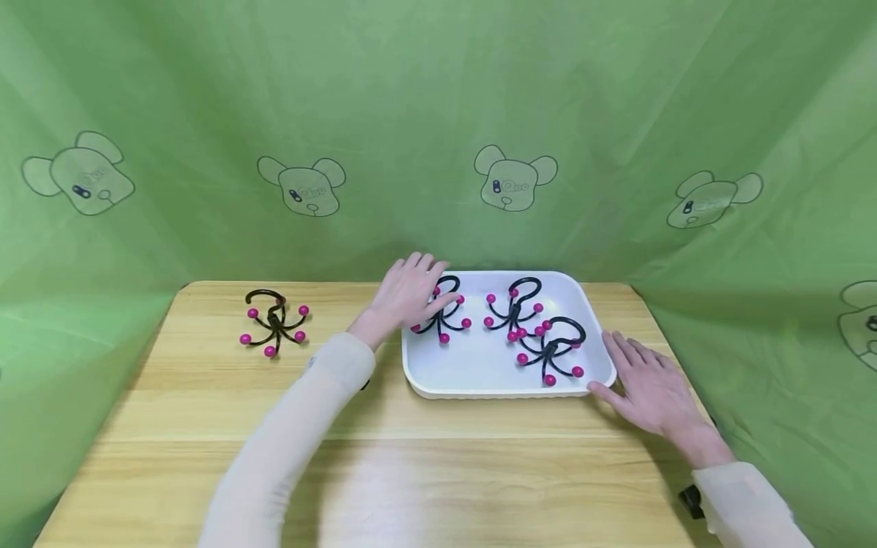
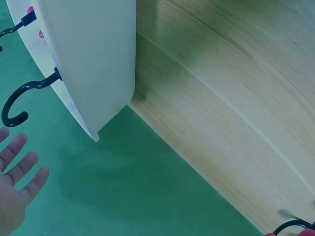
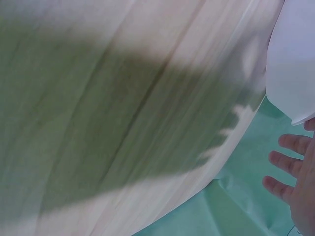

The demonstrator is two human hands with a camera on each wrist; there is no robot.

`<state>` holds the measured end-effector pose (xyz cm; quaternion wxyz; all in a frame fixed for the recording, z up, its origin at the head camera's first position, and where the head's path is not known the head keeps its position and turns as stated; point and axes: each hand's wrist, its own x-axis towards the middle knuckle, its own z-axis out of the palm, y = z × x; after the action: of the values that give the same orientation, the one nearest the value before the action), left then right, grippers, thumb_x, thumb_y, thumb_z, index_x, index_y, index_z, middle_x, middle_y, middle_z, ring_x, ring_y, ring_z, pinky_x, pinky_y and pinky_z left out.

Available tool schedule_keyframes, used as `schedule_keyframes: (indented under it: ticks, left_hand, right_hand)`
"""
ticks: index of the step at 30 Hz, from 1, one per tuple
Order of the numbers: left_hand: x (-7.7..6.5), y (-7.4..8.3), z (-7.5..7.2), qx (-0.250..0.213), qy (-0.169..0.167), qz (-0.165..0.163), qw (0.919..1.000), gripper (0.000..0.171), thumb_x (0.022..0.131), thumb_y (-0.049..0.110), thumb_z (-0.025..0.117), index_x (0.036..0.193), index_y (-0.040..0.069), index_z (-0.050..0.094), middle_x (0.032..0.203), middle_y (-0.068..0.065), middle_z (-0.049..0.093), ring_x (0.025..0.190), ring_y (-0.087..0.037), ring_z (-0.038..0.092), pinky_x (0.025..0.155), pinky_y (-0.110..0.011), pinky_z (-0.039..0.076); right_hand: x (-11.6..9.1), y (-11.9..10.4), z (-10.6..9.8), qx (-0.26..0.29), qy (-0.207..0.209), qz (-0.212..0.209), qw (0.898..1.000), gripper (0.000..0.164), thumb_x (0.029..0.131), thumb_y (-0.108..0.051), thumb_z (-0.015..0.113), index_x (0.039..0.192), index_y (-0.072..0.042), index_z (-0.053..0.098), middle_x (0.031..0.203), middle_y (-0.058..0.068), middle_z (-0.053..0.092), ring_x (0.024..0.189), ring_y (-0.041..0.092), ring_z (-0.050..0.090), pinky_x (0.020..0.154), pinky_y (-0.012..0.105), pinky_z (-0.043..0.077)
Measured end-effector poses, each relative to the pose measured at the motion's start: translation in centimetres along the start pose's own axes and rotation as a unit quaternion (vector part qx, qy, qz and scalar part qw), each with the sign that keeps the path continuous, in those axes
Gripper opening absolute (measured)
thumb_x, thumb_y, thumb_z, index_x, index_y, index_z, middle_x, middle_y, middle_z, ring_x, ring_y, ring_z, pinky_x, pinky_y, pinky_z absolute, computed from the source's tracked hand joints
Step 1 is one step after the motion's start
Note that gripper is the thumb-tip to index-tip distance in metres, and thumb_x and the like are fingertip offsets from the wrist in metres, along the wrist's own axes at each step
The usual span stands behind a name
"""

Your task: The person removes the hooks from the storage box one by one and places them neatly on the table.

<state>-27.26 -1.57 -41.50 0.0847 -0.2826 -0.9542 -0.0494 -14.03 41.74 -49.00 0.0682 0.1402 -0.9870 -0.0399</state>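
Observation:
A white tray [image 1: 473, 393] holds three black hook hangers, each with several curved arms ending in pink balls. My left hand [image 1: 406, 293] reaches over the tray's left side, its thumb overlapping the left hanger [image 1: 441, 318] in the head view. In the left wrist view, that hand's fingers [image 2: 22, 167] are spread and straight below a black hook [image 2: 30, 85], holding nothing. The middle hanger [image 1: 515, 312] and the front right hanger [image 1: 550, 352] lie close together. At the tray's right rim, my right hand [image 1: 649, 388] rests with extended fingers, thumb by the front corner.
Another black hanger [image 1: 275, 323] with pink balls stands on the wooden table [image 1: 384, 472], left of the tray. A green curtain [image 1: 411, 91] with bear-head outlines hangs behind the table and at both sides. The tray sits near the table's back edge.

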Motion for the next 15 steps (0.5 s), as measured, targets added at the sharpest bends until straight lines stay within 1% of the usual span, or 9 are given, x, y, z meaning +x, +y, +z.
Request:
schedule_keyframes:
  ticks: [5, 10, 15]
  left_hand:
    - [0.4, 0.2, 0.3, 0.007, -0.002, 0.005, 1.0, 0.068, 0.107, 0.062, 0.046, 0.153, 0.013, 0.051, 0.149, -0.012, 0.058, 0.139, -0.03, 0.054, 0.114, -0.048, 0.051]
    - [0.5, 0.1, 0.7, 0.023, -0.012, -0.002, 0.9997, 0.066, 0.109, 0.062, 0.041, 0.152, 0.013, 0.052, 0.15, -0.011, 0.058, 0.138, -0.029, 0.055, 0.114, -0.046, 0.052]
    - [0.6, 0.2, 1.1, 0.018, -0.011, -0.003, 0.9998, 0.06, 0.111, 0.057, 0.04, 0.149, 0.013, 0.054, 0.148, -0.011, 0.06, 0.137, -0.029, 0.056, 0.113, -0.046, 0.053]
  right_hand:
    - [-0.1, 0.1, -0.1, 0.002, -0.001, 0.004, 1.0, 0.099, 0.098, -0.068, 0.056, 0.167, -0.005, 0.024, 0.163, 0.029, 0.041, 0.143, 0.055, 0.046, 0.112, 0.073, 0.041]
    - [0.1, -0.1, 0.0, 0.005, -0.004, 0.002, 1.0, 0.099, 0.098, -0.068, 0.056, 0.168, -0.006, 0.022, 0.164, 0.029, 0.04, 0.143, 0.055, 0.045, 0.112, 0.074, 0.041]
    - [0.0, 0.0, -0.1, 0.004, -0.002, 0.006, 1.0, 0.099, 0.098, -0.068, 0.056, 0.168, -0.007, 0.021, 0.164, 0.029, 0.04, 0.144, 0.055, 0.045, 0.112, 0.073, 0.041]
